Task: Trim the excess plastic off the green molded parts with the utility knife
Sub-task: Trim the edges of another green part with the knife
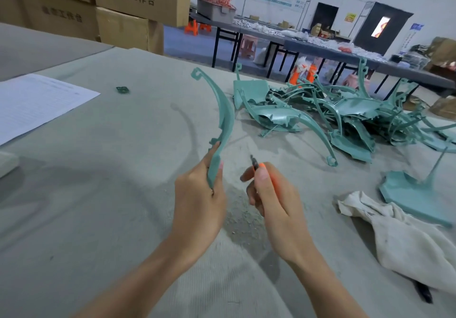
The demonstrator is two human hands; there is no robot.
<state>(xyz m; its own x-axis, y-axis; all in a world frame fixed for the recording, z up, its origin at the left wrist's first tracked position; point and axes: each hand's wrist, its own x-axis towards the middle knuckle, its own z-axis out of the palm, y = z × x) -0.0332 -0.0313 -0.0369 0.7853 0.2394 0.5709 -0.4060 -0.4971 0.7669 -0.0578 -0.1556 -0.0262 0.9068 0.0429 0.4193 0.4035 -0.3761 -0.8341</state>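
Two hands apart: left hand (197,201) grips green part (225,118), right hand (274,199) knife (257,166).

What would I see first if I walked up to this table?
Probably the big curved green part, held up in the middle by the left hand, with the right hand gripping an orange utility knife just beside it. Next comes the tangled pile of green parts lying on the table behind, to the right.
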